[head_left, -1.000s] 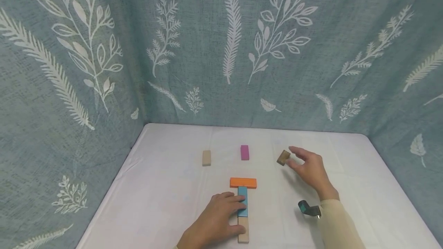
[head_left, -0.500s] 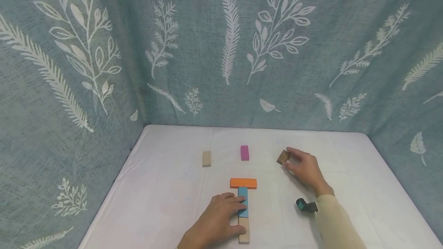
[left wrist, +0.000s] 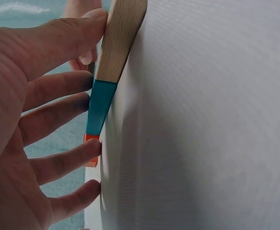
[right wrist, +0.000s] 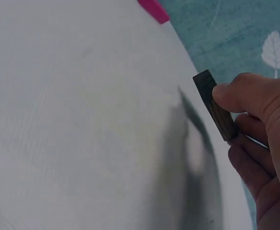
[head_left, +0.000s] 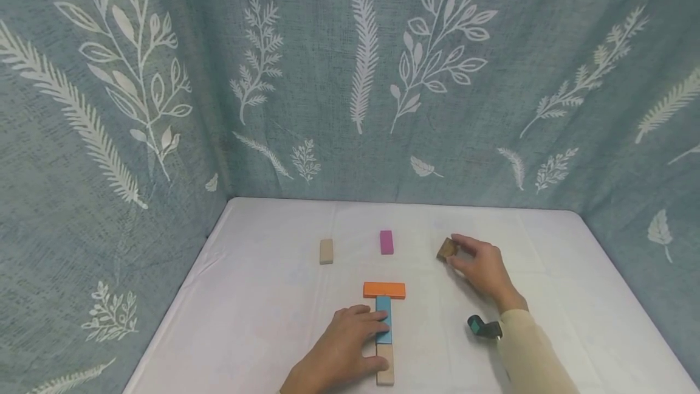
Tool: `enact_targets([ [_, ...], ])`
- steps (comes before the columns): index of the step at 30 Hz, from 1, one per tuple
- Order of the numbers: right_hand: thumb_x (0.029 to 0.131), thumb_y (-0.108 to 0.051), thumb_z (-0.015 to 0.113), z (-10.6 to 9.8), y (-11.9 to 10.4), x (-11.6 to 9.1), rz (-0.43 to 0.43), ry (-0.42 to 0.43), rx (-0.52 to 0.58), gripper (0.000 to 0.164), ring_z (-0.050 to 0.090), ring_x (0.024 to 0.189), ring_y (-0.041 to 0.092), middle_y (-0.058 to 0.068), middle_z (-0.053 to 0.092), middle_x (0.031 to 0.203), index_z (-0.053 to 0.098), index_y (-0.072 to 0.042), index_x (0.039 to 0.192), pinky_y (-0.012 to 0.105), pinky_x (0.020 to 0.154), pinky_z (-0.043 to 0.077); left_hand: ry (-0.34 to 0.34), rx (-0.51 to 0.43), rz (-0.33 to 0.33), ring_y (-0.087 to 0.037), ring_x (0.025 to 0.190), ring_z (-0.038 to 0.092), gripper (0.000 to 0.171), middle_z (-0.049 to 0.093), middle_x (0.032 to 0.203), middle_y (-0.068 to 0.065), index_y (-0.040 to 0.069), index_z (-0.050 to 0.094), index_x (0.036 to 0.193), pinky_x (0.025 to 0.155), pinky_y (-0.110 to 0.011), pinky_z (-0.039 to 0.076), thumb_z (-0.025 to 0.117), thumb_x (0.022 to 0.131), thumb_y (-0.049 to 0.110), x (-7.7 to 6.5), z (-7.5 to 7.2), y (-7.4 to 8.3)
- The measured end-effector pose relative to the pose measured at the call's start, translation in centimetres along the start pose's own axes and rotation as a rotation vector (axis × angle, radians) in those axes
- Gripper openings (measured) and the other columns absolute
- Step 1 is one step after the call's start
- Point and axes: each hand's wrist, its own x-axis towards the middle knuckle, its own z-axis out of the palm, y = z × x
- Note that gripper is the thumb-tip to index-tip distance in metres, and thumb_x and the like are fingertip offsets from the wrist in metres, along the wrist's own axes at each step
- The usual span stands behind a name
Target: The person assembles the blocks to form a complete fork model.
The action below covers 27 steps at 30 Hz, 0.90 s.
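On the white table, my right hand (head_left: 481, 269) pinches a dark brown wooden block (head_left: 446, 250) between thumb and fingers. The right wrist view shows the thumb on one face of this brown block (right wrist: 215, 106) and fingertips behind it. My left hand (head_left: 350, 342) lies over a column of blocks, fingers spread and loosely bent. A blue block (head_left: 384, 303) meets a beige wooden block (head_left: 385, 376) end to end, and an orange block (head_left: 384, 290) lies crosswise at the top, forming a T. In the left wrist view, the thumb touches the beige block (left wrist: 121, 43).
Farther back lie a light wooden block (head_left: 326, 251) and a magenta block (head_left: 386, 242), apart from each other. A small black and teal device (head_left: 484, 327) juts out by the right sleeve (head_left: 533, 348). A patterned blue-green curtain (head_left: 328, 78) stands behind the table.
My right hand has moved slightly left and its thumb and fingers have closed on the brown block. The left hand and the other blocks have stayed in place.
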Motion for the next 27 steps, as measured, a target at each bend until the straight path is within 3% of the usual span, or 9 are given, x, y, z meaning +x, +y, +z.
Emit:
enact_targets([
  [9, 0.095, -0.012, 0.084, -0.1, -2.3, -0.8, -0.129, 0.030, -0.008, 0.051, 0.071, 0.131, 0.046, 0.018, 0.073, 0.143, 0.070, -0.005, 0.144, 0.062, 0.113, 0.056, 0.023, 0.007, 0.019, -0.029, 0.146, 0.059, 0.049, 0.070, 0.150, 0.009, 0.026, 0.079, 0.135, 0.121, -0.060, 0.047, 0.089, 0.090, 0.043, 0.1, 0.2, -0.2],
  [16, 0.094, -0.013, 0.086, 1.0, -4.1, -2.0, -0.145, 0.015, 0.013, 0.051, 0.072, 0.129, 0.043, 0.017, 0.074, 0.142, 0.072, -0.006, 0.142, 0.060, 0.113, 0.056, 0.013, 0.010, 0.012, -0.030, 0.146, 0.059, 0.050, 0.070, 0.150, 0.009, 0.026, 0.079, 0.135, 0.120, -0.061, 0.048, 0.090, 0.089, 0.044, 0.4, 0.1, -0.2],
  [27, 0.093, -0.014, 0.087, 3.7, -4.8, -2.9, -0.141, -0.022, 0.059, 0.052, 0.070, 0.134, 0.041, 0.016, 0.074, 0.143, 0.073, -0.008, 0.142, 0.060, 0.114, 0.056, 0.021, 0.003, 0.014, -0.030, 0.145, 0.060, 0.049, 0.071, 0.149, 0.009, 0.026, 0.080, 0.134, 0.120, -0.061, 0.048, 0.090, 0.089, 0.044, 0.3, 0.0, -0.1],
])
